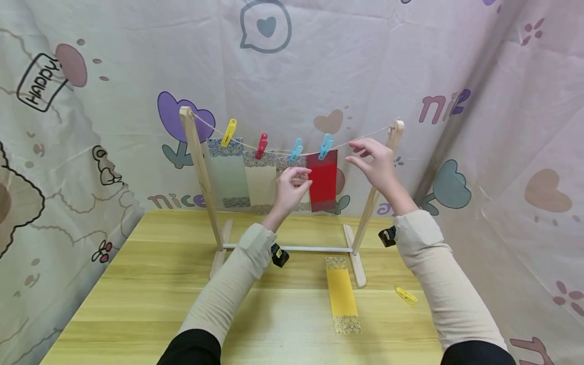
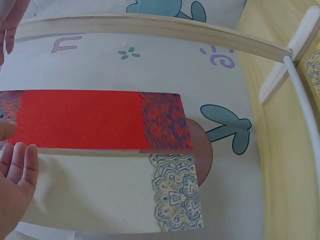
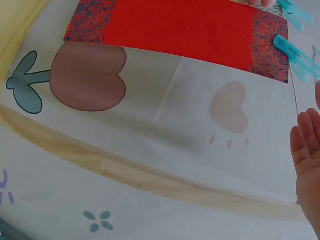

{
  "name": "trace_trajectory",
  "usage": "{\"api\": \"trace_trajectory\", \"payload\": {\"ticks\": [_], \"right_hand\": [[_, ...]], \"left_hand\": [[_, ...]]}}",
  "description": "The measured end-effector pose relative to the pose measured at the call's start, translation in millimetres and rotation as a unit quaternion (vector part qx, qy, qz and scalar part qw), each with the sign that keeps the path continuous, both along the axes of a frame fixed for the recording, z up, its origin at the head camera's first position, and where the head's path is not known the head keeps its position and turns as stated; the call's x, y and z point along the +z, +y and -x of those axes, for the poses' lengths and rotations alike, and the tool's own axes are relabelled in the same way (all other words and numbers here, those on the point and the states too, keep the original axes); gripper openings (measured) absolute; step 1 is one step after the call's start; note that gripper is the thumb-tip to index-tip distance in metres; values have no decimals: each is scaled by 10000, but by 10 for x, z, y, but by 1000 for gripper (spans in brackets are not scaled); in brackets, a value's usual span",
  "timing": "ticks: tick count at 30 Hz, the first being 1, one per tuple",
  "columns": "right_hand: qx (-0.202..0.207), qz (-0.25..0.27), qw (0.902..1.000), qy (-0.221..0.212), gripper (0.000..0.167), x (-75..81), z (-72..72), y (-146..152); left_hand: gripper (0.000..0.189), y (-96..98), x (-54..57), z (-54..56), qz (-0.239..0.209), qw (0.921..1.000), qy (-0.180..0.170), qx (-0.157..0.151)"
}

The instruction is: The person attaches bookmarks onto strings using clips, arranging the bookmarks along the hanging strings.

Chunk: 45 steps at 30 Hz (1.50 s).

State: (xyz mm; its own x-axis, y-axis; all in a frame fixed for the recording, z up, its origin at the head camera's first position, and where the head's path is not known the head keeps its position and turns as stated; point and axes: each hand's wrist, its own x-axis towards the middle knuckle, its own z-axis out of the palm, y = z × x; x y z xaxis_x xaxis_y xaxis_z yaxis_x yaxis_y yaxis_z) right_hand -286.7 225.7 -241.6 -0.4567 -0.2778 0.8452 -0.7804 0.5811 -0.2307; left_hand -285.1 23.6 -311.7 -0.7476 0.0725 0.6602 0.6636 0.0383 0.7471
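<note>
My left hand is by the left edge of a red card, fingers loosely bent with nothing visible between them; whether it touches the card I cannot tell. The red card hangs from a string under a blue clothespin. Another blue clothespin clips a cream card, partly behind my left hand. To the right, my right hand is raised by the string, its fingers relaxed and holding nothing visible. In the right wrist view its fingers look nearly straight.
A yellow clothespin and a red clothespin hold a pale green card and a cream card. Wooden posts carry the string. On the table lie a yellow card and a yellow clothespin.
</note>
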Motion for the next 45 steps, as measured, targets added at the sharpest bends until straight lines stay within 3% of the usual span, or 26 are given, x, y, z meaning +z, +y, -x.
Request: {"api": "trace_trajectory", "payload": {"ticks": [6,13,17,21,28,32,35,38,42,45], "right_hand": [[-43,359,9992,-176,24,-72,-116,109],[-240,577,9957,-687,21,-96,-443,135],[-381,657,9932,-885,20,-158,-530,189],[-439,659,9921,-969,20,-267,-572,264],[-487,847,9887,-1133,18,-514,-626,412],[-446,1003,9863,-1229,17,-653,-648,499],[-434,1080,9850,-1270,17,-742,-669,553],[-506,1127,9837,-1309,17,-821,-696,596],[-723,1238,9790,-1446,16,-972,-696,685],[-799,1411,9731,-1635,16,-1142,-653,799]], "left_hand": [[19,5,-62,-43,-66,9999,-59,-49],[18,22,-207,-64,-53,9998,-200,-18],[18,34,-281,-83,-33,9998,-183,-12],[18,41,-390,-78,-42,9997,-239,-103],[17,86,-809,130,188,9984,-541,-4],[17,108,-961,144,305,9968,-743,-39],[17,122,-1051,134,315,9963,-794,-130],[18,121,-993,13,391,9943,-971,-197],[18,136,-1065,-6,619,9888,-1338,-236],[17,166,-1256,83,732,9860,-1470,-277]]}}
